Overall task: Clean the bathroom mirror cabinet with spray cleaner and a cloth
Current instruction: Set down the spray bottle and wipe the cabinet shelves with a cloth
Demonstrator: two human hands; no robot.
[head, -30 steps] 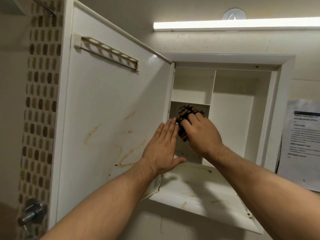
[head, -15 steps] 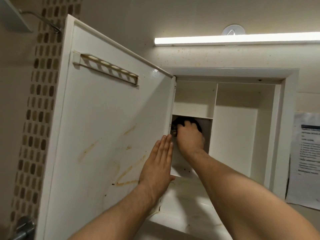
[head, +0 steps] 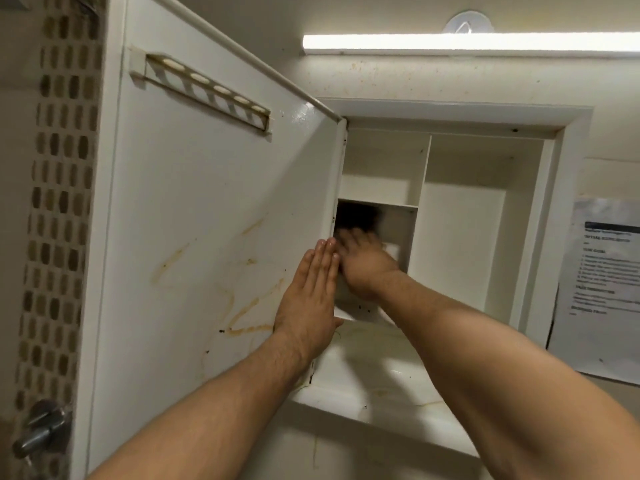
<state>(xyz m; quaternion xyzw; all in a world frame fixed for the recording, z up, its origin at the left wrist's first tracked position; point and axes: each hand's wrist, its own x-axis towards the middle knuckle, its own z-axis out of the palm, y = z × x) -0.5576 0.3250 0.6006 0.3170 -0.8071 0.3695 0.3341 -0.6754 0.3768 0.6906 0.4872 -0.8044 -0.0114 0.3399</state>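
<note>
left hand [head: 308, 299] bare | right hand [head: 363, 263] bare | forearms unsleeved, hairy

A lit tube lamp [head: 471, 45] overhead, printed notice [head: 602, 289] right, mosaic tiles [head: 55, 202] left.

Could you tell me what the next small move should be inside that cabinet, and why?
Probably draw the right hand and its dark cloth down the small left compartment toward the specks near its bottom, since the cloth sits high under the shelf. The left hand lies flat on the open door.

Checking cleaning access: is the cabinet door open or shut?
Open: the cabinet door is swung outward, left hand flat against it, shelves exposed.
</note>
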